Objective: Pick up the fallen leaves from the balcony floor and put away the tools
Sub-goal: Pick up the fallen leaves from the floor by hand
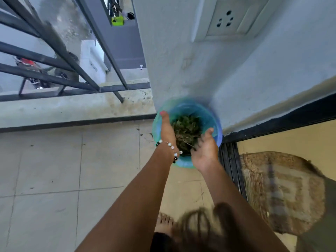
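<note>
Blue plastic forms the bucket (217, 128), which stands on the tiled balcony floor (54, 170) in the corner where the white wall (181, 51) meets the black door threshold (272, 122). Its rim is blurred, with a pale green lining showing along the edge. Inside the bucket lies a heap of dark green and brown leaves (186, 130) with a few thin stems.

Both hands reach over the bucket from the near side. The left hand (167, 129) is over the bucket's left rim, fingers straight and together, palm turned toward the leaves and its edge against the heap. A bracelet (170, 148) of white and dark beads circles that wrist. The right hand (205, 149) is over the bucket's near right rim, palm up and fingers loosely spread, touching the near side of the leaves; neither hand is clenched round anything.

Left of the bucket, a dark metal railing (54, 59) rises from a concrete ledge. Above the bucket, a wall socket (231, 17) sits on the white wall. Right of the bucket, past the threshold, lies a woven brown doormat (283, 193). 2 or 3 small leaf scraps (148, 136) lie on the tiles just left of the bucket.
</note>
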Available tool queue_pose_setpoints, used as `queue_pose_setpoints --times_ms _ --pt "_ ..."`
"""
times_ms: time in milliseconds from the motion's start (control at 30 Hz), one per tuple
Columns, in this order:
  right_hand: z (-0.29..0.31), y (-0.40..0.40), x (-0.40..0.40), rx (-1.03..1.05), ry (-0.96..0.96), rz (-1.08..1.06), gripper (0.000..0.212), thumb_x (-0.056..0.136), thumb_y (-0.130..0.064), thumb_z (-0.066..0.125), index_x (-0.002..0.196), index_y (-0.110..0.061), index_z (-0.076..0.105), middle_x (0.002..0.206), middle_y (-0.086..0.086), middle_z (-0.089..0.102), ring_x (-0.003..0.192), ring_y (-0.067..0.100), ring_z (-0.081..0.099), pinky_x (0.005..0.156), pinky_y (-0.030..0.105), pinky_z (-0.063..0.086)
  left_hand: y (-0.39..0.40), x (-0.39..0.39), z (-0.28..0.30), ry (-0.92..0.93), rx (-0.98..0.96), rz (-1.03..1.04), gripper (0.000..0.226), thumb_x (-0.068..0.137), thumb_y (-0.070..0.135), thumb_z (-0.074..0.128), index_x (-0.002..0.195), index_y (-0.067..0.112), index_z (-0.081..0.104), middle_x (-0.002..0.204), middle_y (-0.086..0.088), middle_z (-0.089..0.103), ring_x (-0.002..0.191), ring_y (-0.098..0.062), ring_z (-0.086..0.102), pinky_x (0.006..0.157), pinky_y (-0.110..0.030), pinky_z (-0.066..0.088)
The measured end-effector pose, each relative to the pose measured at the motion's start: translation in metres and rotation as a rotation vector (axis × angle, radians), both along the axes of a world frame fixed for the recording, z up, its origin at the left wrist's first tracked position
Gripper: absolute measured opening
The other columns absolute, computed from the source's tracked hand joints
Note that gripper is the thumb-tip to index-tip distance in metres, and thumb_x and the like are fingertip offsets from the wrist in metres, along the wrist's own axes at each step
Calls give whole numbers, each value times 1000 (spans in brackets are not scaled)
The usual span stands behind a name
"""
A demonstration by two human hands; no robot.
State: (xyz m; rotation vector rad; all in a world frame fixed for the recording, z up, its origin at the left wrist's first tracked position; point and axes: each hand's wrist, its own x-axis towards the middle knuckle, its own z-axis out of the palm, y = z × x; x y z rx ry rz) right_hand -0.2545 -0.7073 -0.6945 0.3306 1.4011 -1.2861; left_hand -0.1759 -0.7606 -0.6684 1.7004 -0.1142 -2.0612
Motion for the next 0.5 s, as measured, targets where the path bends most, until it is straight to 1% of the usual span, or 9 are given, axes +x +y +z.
queue_pose_setpoints --times_ms 100,133,167,200,233,267,333,433,500 --pt "8 -3 -8 50 -32 25 57 93 -65 33 115 -16 53 97 -4 51 90 7 49 111 29 27 -8 8 43 -5 -7 -24 83 90 74 26 144 15 43 146 -7 45 131 -28 46 107 -39 34" --pt "17 -3 -8 51 -48 33 62 93 -66 32 121 -13 51 109 -3 53 103 9 51 116 31 22 -8 11 50 -3 6 -30 83 92 72 21 149 14 34 153 -8 35 140 -27 35 110 -38 29" --pt "27 -4 -9 38 -52 42 73 93 -66 31 137 -8 42 136 4 48 128 16 43 120 34 15 -9 13 58 -1 21 -43 85 91 73 18 152 14 27 156 -6 29 144 -26 27 113 -38 24" --pt "43 -5 -7 32 -57 59 82 93 -65 30 148 -4 27 154 10 30 144 20 24 121 36 11 -9 17 67 14 26 -44 88 89 76 16 153 16 23 159 -5 23 146 -25 22 116 -40 20" --pt "61 -6 -5 25 -60 72 86 93 -65 29 151 -2 19 159 13 18 148 21 13 120 36 10 -8 21 76 4 31 -42 90 87 79 15 154 18 20 160 -4 19 147 -25 20 117 -42 16" --pt "80 -7 -2 14 -57 87 86 93 -65 29 151 -2 18 159 14 16 148 21 11 120 36 11 -6 27 88 -14 34 -39 92 86 80 14 154 18 21 160 -4 20 146 -25 21 117 -43 15" --pt "116 -8 4 -1 -23 123 82 94 -63 33 150 -3 24 157 14 24 146 21 19 118 35 17 0 42 112 -63 16 -35 90 85 82 17 142 17 44 147 -5 42 133 -23 42 109 -40 31" --pt "179 -6 21 -13 100 243 72 95 -55 40 142 0 40 147 13 42 138 22 37 112 35 29 19 67 167 -144 -61 -49 70 90 72 32 129 18 54 133 -1 54 116 -18 53 94 -37 39" --pt "223 -4 35 -16 212 371 58 97 -47 45 132 -1 51 133 12 56 125 22 51 103 34 39 33 89 207 -270 -119 -77 44 94 57 46 110 19 61 122 -2 63 104 -20 62 86 -36 43"
